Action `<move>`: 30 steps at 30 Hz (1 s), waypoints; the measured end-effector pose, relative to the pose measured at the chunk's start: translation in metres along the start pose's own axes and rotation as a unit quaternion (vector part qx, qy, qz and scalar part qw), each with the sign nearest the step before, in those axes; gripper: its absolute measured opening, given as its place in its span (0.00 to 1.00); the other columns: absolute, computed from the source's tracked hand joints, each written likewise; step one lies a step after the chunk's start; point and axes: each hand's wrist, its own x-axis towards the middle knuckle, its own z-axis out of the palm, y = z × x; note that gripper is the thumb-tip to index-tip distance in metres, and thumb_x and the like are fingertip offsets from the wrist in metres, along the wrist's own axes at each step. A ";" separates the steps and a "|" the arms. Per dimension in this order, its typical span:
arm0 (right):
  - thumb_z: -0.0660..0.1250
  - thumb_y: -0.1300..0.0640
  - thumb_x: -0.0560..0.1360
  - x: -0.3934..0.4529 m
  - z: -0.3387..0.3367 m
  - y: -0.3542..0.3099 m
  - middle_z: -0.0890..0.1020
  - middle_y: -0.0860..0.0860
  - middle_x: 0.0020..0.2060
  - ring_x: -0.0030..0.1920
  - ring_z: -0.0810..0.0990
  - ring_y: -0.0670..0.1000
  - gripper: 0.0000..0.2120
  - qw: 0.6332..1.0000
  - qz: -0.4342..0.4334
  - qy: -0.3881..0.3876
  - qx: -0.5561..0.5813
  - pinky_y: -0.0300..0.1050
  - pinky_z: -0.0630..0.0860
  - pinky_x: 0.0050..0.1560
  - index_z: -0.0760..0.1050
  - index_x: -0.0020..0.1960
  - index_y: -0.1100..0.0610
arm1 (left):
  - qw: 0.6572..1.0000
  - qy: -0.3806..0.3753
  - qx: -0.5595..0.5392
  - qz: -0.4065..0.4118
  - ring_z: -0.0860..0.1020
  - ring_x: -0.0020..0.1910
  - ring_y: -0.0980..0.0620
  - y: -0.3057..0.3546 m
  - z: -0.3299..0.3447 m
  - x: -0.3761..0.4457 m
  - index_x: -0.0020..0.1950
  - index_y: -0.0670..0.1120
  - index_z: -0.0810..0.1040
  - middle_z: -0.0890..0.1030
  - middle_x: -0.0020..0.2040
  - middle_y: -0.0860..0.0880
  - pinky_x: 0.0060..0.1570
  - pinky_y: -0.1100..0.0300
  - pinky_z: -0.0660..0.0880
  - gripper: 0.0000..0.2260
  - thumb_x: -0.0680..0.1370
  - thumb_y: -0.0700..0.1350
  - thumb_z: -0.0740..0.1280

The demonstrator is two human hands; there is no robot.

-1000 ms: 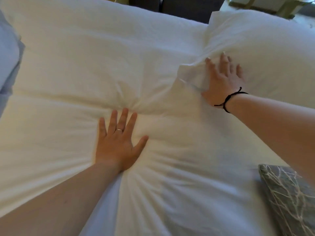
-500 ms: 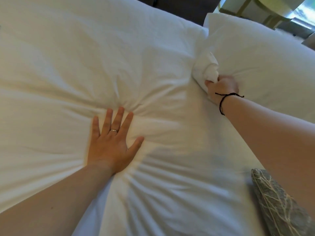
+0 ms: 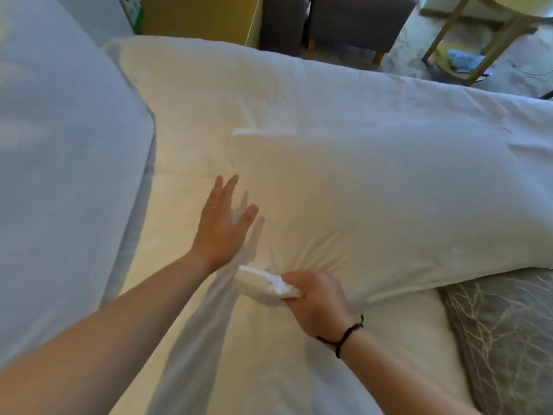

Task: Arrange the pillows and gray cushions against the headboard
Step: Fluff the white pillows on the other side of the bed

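A large white pillow lies across the middle and right of the bed. My right hand is closed on its near-left corner, bunching the fabric. My left hand hovers just left of that corner, flat with fingers apart, holding nothing. Another white pillow fills the left side. A gray cushion with a pale branch pattern lies at the lower right, partly under the big pillow's edge.
White bedding covers the foreground. Beyond the bed stand a gray upholstered seat, a yellow panel and a light wooden frame table on the floor.
My right hand, gripping the pillow corner, has pulled it toward me and down. My left hand lifted off the bedding and shifted right. The view swung, showing the left pillow and floor.
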 end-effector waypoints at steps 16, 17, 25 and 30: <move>0.56 0.36 0.78 0.063 -0.071 -0.013 0.62 0.45 0.76 0.76 0.57 0.47 0.26 0.974 -0.064 0.012 -0.219 0.48 0.49 0.77 0.64 0.74 0.44 | 0.951 -0.186 0.136 -0.208 0.71 0.68 0.42 -0.014 -0.023 0.027 0.74 0.48 0.66 0.73 0.71 0.46 0.67 0.44 0.66 0.50 0.65 0.82 0.45; 0.51 0.33 0.77 0.083 -0.071 -0.006 0.58 0.43 0.77 0.77 0.53 0.46 0.29 0.970 -0.032 0.011 -0.241 0.50 0.45 0.77 0.60 0.75 0.42 | 0.950 -0.181 0.143 -0.210 0.72 0.66 0.42 -0.019 -0.022 0.028 0.72 0.47 0.68 0.74 0.69 0.45 0.66 0.44 0.67 0.49 0.66 0.81 0.45; 0.38 0.30 0.77 0.059 -0.040 0.029 0.51 0.41 0.78 0.78 0.45 0.46 0.30 0.956 -0.010 0.044 -0.291 0.53 0.36 0.75 0.44 0.77 0.38 | 0.961 -0.064 0.242 -0.116 0.78 0.43 0.42 -0.002 -0.013 -0.011 0.49 0.46 0.70 0.78 0.43 0.47 0.41 0.50 0.71 0.32 0.73 0.75 0.52; 0.38 0.31 0.77 -0.007 -0.057 0.034 0.48 0.40 0.78 0.77 0.40 0.41 0.31 0.967 0.007 -0.009 -0.254 0.50 0.34 0.76 0.43 0.78 0.41 | 0.970 -0.033 0.230 -0.071 0.77 0.38 0.46 0.051 -0.022 -0.081 0.49 0.50 0.68 0.76 0.39 0.54 0.35 0.53 0.67 0.23 0.73 0.69 0.61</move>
